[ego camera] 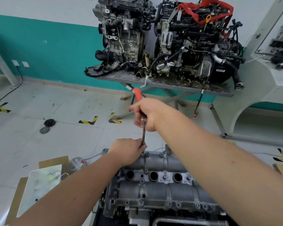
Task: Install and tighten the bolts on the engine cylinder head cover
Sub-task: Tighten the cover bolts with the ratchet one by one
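At the far edge of the cast cylinder head cover [155,188], toward 12 o'clock in the view, a ratchet wrench [143,121] with a red handle is stood on a bolt [144,152]; its handle is gripped by the right hand [147,114], while its long extension shaft is pinched just above the bolt by the left hand [129,150]. The steel tool is judged stiff and possibly oily, best held at the handle for leverage and low on the shaft for steadiness, and the cover rigid and heavy. At 8 o'clock an open cardboard box [44,185] is seen with pale contents that cannot be made out.
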`<state>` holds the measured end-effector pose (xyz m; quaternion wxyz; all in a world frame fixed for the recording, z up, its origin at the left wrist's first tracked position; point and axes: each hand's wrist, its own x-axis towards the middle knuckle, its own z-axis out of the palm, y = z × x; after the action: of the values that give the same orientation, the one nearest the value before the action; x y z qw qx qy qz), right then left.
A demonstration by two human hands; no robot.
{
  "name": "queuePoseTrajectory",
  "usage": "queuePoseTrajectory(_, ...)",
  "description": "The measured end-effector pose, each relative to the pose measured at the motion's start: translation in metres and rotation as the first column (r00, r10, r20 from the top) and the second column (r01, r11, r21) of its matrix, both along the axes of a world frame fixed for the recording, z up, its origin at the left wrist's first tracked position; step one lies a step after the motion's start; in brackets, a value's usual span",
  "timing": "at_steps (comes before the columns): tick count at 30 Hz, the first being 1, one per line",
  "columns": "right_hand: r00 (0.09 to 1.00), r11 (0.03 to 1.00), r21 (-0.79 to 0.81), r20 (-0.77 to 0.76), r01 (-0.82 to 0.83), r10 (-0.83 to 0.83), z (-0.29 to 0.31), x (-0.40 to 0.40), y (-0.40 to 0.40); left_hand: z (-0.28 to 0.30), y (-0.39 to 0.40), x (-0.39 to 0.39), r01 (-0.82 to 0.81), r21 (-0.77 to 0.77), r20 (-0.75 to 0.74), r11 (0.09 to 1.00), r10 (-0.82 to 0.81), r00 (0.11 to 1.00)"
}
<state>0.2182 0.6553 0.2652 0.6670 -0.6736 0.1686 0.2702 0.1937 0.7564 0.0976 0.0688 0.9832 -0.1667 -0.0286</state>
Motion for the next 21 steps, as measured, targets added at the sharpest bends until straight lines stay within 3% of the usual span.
queuePoseTrajectory(1,0.977,0.963,0.161,-0.024,0.215,-0.214,-0.005,-0.003,-0.001,0.001,0.0,0.0,0.001,-0.004,-0.006,1.0,-0.001,1.0)
queuePoseTrajectory(3,0.857,0.759,0.427,-0.079,0.491,-0.51,-0.02,-0.015,0.0,0.002,0.0,-0.002,-0.003,-0.008,-0.027,1.0,0.003,1.0)
queuePoseTrajectory(5,0.784,0.572,0.629,-0.1,0.527,-0.613,-0.035,-0.028,0.001,0.003,0.0,-0.002,-0.014,0.009,-0.044,1.0,0.014,0.999)
queuePoseTrajectory(7,0.824,0.514,0.755,-0.06,0.407,-0.563,-0.048,-0.039,-0.005,0.003,0.0,-0.002,0.0,0.026,-0.034,1.0,0.001,0.999)
queuePoseTrajectory(11,0.98,0.65,0.758,0.163,-0.054,-0.109,-0.051,-0.027,-0.04,0.003,-0.002,-0.001,0.033,0.045,-0.02,0.998,-0.032,0.999)
queuePoseTrajectory(13,0.94,0.74,0.606,0.323,-0.292,0.107,-0.048,-0.02,-0.052,0.003,-0.003,0.0,0.042,0.049,-0.023,0.998,-0.041,0.999)
queuePoseTrajectory(15,0.878,0.769,0.474,0.417,-0.43,0.234,-0.049,-0.018,-0.05,0.004,-0.002,0.0,0.046,0.06,-0.008,0.997,-0.045,0.999)
queuePoseTrajectory(19,0.865,0.779,0.517,0.498,-0.354,0.063,-0.062,-0.026,-0.033,0.006,-0.002,-0.002,0.01,0.058,-0.019,0.998,-0.009,1.0)
queuePoseTrajectory(21,0.736,0.905,0.347,0.674,-0.245,-0.059,-0.077,-0.037,-0.027,0.008,-0.003,-0.003,-0.009,0.056,-0.033,0.998,0.011,0.999)
